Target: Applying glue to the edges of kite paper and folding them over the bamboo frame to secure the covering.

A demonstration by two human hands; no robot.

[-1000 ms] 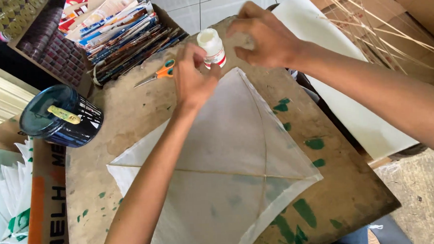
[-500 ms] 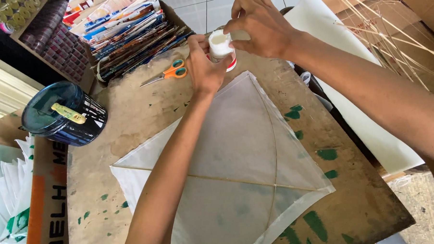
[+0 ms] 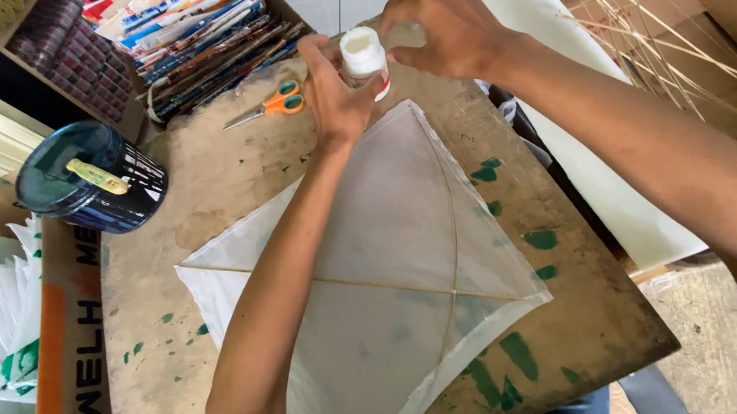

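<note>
Head view: my left hand (image 3: 336, 98) grips a white bottle (image 3: 363, 59) with a red-edged label; my right hand (image 3: 448, 29) pinches its top, above the kite (image 3: 386, 255).

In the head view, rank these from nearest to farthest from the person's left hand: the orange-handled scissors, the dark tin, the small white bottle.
1. Small white bottle: held in the left hand.
2. Orange-handled scissors: just left of it on the board.
3. Dark tin: far left edge.

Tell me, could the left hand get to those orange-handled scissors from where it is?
Probably yes. The left hand is around the small white bottle, and the scissors lie just beside it on the bare wooden board with nothing between. It would have to let go of the bottle first.
</note>
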